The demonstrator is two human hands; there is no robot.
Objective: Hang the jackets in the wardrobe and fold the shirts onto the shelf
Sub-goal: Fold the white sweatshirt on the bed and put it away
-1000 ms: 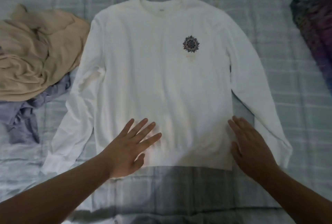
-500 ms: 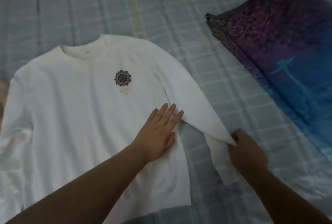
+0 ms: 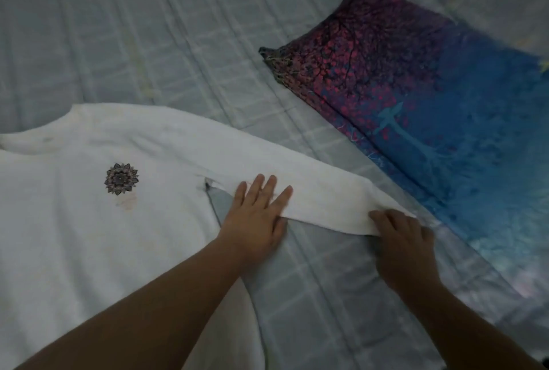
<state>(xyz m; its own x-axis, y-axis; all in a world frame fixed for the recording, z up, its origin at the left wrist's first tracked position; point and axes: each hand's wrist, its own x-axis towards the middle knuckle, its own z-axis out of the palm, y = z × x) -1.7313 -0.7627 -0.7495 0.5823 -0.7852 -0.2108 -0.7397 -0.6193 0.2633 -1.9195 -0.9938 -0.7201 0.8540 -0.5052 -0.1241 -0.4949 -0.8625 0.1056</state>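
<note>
The white shirt (image 3: 89, 236) lies flat on the bedsheet (image 3: 148, 28); the left hand (image 3: 255, 215) presses its sleeve (image 3: 312, 191) with straight fingers; the right hand (image 3: 401, 239) pinches the cuff. If the press slips, the fold could skew.

No words, numbers or brand names can be read anywhere in the head view. The white long-sleeved shirt (image 3: 89, 221) carries a small dark flower-shaped emblem (image 3: 121, 178) on its chest, a pattern only, with no lettering in it. A small grey mark (image 3: 47, 140) sits inside the collar where a label would be, too blurred to read. The pillow (image 3: 430, 108) bears a printed picture of red-leaved branches over blue, with no writing on it.
</note>
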